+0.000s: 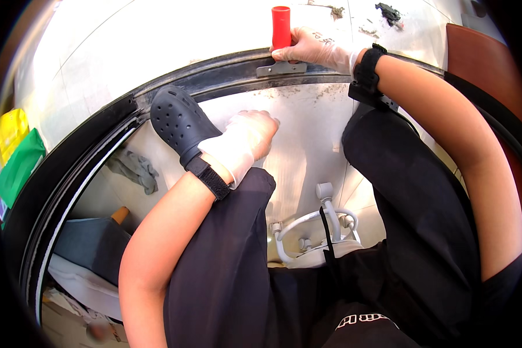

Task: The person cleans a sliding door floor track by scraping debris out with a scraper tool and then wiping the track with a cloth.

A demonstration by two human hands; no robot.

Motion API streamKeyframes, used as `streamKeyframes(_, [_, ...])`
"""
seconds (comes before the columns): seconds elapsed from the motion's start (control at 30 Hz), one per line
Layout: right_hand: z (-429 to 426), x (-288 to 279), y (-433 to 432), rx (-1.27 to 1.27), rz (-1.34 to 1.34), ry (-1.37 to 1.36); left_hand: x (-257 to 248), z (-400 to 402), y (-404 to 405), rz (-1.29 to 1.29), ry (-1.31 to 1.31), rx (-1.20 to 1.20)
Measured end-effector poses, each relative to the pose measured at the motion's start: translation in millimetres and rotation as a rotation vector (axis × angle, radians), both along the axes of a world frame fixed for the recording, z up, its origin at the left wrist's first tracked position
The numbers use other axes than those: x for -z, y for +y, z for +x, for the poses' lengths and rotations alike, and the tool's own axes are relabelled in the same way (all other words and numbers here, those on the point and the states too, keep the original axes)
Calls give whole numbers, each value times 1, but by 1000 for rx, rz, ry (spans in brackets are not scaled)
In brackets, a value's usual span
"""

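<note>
My right hand [306,48], in a clear disposable glove with dark writing on it, grips a scraper by its red handle [281,27]. The scraper's flat metal head [282,68] is against the black metal floor track [226,71], and the handle points away from me. Loose dirt [287,90] lies along the near edge of the track. My left hand [254,135], gloved too, hangs past my knee over the pale tiles with its fingers curled. Its palm is hidden, so I cannot tell whether anything is in it.
A dark perforated clog [180,119] is on my foot by the track. Dark debris [389,14] lies beyond it. A grey cloth [135,169] and a grey upholstered seat [93,243] are at left. Beneath me is a white caster base [330,217]. Green packaging [21,167] and a brown panel [483,74] flank the track.
</note>
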State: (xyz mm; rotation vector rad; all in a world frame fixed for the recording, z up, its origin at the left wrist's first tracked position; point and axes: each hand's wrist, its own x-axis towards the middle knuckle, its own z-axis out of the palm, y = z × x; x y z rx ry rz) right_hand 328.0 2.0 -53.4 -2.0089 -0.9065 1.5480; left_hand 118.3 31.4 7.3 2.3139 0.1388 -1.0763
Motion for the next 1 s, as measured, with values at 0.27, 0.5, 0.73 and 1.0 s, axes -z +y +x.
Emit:
streamKeyframes(0.27, [1,-14,1,-15,49,122,-1,-2,0,1,-17,0])
streamKeyframes(0.5, [-14,-7,15,35,121,-46,-6,1,2,-15,-26,-14])
streamKeyframes(0.73, [-18,14,26,7,178,0,-5,-4,5,-12,-18,-32])
streamKeyframes(1.0, [-30,7,21,-25,108,57,-6,-7,6,-3,-31,-34])
